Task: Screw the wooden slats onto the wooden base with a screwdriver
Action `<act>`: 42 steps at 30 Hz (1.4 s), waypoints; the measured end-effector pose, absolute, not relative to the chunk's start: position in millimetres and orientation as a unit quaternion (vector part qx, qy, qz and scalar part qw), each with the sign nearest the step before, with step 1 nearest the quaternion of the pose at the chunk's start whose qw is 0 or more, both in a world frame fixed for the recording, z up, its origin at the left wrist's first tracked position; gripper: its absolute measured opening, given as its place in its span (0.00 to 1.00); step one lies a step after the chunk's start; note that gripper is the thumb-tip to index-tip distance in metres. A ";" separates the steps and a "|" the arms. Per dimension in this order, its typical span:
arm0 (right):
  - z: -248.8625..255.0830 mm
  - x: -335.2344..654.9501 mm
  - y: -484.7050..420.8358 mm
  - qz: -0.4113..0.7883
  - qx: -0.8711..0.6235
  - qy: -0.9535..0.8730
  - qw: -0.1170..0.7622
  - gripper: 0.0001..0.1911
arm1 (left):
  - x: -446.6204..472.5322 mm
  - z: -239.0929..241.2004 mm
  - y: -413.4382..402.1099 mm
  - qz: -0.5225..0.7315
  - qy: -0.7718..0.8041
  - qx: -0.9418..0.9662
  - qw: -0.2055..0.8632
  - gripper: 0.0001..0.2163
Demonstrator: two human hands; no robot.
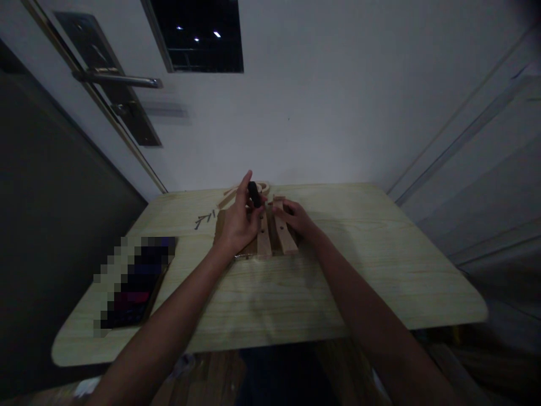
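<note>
My left hand (243, 223) is closed on a small dark, stubby object (254, 194), pinched between thumb and fingers with one finger raised. Its exact kind is hard to make out in the dim light. Below that hand lies a pale wooden strip (264, 241) with dark holes. Beside it, a second wooden strip (287, 239), also holed, is gripped near its far end by my right hand (296, 217). Both strips rest over a brown sheet (220, 224), partly covered by my left hand. Behind my left hand, curved pale wooden pieces (228, 197) are partly hidden.
Several loose screws (203, 218) lie left of the brown sheet. A phone or tablet (146, 276), partly blurred out, lies at the table's left. The light wood-grain table (359, 254) meets a white door with a metal handle (122, 80).
</note>
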State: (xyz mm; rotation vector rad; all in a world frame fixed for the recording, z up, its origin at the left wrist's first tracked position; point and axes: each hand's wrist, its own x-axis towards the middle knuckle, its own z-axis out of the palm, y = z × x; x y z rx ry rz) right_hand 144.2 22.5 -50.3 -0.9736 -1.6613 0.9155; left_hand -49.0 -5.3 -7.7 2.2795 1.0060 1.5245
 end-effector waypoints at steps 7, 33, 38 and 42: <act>-49.0 143.8 21.4 0.373 -0.393 -0.682 0.492 0.24 | -49.3 -9.6 -5.1 0.516 0.320 0.785 0.125 0.36; -53.3 144.5 25.3 0.358 -0.399 -0.690 0.486 0.25 | -47.4 -7.0 -4.4 0.529 0.311 0.781 0.119 0.24; -53.5 146.0 25.6 0.357 -0.403 -0.695 0.475 0.24 | -49.8 -3.6 -4.0 0.550 0.323 0.768 0.045 0.21; -52.2 146.1 24.4 0.360 -0.400 -0.697 0.474 0.24 | -51.2 -3.5 -4.3 0.560 0.338 0.756 -0.008 0.23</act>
